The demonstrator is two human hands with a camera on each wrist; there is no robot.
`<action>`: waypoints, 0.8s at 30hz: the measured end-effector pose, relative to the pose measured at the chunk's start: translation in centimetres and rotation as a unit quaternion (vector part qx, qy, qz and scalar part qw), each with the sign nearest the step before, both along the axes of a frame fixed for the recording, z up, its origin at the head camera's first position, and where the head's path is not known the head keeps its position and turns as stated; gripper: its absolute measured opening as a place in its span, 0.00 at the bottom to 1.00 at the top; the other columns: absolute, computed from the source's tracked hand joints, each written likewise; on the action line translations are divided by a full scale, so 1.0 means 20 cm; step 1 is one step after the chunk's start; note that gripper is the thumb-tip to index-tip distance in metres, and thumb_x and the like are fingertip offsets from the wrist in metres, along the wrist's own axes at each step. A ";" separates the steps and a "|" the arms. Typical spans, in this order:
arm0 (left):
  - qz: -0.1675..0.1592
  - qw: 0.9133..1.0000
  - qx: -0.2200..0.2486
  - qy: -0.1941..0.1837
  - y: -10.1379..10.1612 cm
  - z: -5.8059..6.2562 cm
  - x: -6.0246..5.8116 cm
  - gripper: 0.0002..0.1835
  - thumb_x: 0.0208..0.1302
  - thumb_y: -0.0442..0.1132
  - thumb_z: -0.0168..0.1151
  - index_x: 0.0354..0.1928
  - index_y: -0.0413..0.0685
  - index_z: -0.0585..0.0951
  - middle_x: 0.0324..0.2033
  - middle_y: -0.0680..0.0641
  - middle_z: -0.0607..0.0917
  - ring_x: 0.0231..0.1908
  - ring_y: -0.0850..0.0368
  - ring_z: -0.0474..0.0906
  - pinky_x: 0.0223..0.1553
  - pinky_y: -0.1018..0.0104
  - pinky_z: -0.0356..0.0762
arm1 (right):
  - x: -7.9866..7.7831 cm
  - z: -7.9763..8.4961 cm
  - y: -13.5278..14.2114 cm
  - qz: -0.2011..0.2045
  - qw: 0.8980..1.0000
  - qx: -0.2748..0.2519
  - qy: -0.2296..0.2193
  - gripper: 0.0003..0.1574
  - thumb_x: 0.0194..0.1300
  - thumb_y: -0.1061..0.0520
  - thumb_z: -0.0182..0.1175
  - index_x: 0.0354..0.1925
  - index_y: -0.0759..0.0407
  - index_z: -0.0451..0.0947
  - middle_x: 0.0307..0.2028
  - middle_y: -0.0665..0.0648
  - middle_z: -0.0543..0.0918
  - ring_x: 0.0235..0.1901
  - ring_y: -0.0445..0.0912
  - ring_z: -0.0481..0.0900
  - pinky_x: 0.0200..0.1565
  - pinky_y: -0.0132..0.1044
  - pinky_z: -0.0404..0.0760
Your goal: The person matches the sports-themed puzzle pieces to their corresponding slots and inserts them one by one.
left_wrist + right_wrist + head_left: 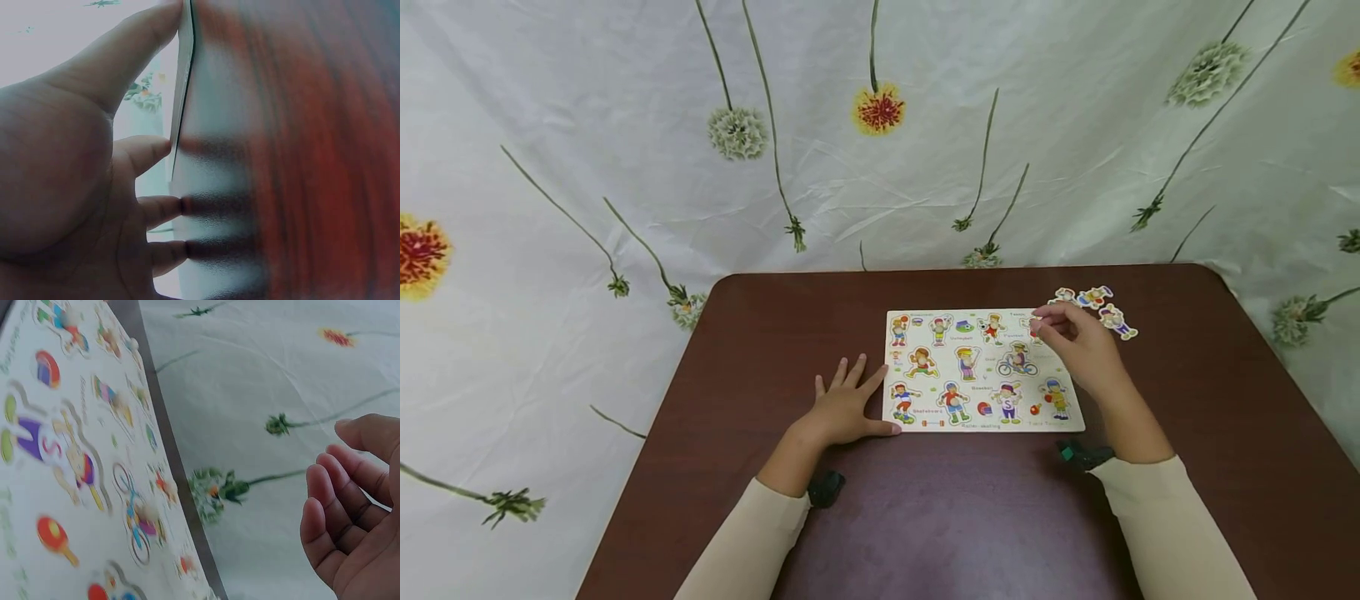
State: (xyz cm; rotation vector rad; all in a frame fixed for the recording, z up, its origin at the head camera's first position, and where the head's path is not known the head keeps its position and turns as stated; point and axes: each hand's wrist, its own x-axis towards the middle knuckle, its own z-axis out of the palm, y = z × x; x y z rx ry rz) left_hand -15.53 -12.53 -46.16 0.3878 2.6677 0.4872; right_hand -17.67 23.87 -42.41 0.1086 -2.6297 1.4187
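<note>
A pale wooden puzzle board (1075,421) with sports figures lies flat on the table. My left hand (846,408) rests beside its left edge with fingers spread; thumb and index fingertip touch that edge, as the left wrist view also shows. Over the board's upper right corner hovers my right hand (1086,350), covering part of the figure there. Its fingers (320,487) are loosely bent with nothing between them and the thumb in the right wrist view. The cyclist piece (1018,359) and a baseball figure (1007,402) sit on the board near this hand.
Beyond the right hand, a few loose figure pieces (1117,322) lie on the dark brown table (797,317) past the board's upper right corner. A white flowered cloth (820,183) hangs behind the table's far edge.
</note>
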 end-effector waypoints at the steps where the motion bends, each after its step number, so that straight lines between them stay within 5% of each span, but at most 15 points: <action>1: 0.001 1.000 0.000 -0.001 0.00 0.00 0.00 0.56 0.55 0.70 0.69 0.81 0.67 0.51 0.82 0.43 0.41 0.81 0.37 0.30 0.72 0.24 0.30 | 0.00 0.00 0.02 -0.010 1.000 -0.001 0.001 0.23 0.74 0.45 0.59 0.56 0.61 0.80 0.42 0.53 0.79 0.39 0.35 0.75 0.40 0.20 0.73; 11: 0.000 1.000 0.001 0.001 -0.01 0.00 0.00 0.56 0.56 0.70 0.69 0.81 0.66 0.51 0.82 0.43 0.42 0.81 0.37 0.30 0.72 0.24 0.30 | -0.07 -0.03 0.27 -0.100 0.995 0.001 -0.017 0.27 0.75 0.42 0.57 0.58 0.60 0.78 0.35 0.40 0.77 0.35 0.31 0.76 0.34 0.21 0.75; 18: -0.002 1.000 0.003 0.001 -0.01 0.00 0.00 0.56 0.56 0.69 0.69 0.81 0.66 0.52 0.82 0.43 0.42 0.80 0.36 0.30 0.72 0.23 0.30 | -0.14 -0.07 0.41 -0.120 0.988 0.088 -0.040 0.28 0.78 0.43 0.51 0.61 0.61 0.76 0.49 0.62 0.81 0.40 0.45 0.76 0.32 0.28 0.73; 24: -0.002 1.000 0.004 0.001 -0.01 0.00 0.00 0.55 0.56 0.69 0.69 0.81 0.65 0.52 0.82 0.42 0.42 0.80 0.36 0.30 0.71 0.23 0.30 | -0.20 -0.12 0.49 -0.099 0.981 0.163 -0.041 0.22 0.77 0.54 0.52 0.57 0.70 0.74 0.51 0.73 0.75 0.47 0.64 0.76 0.38 0.48 0.77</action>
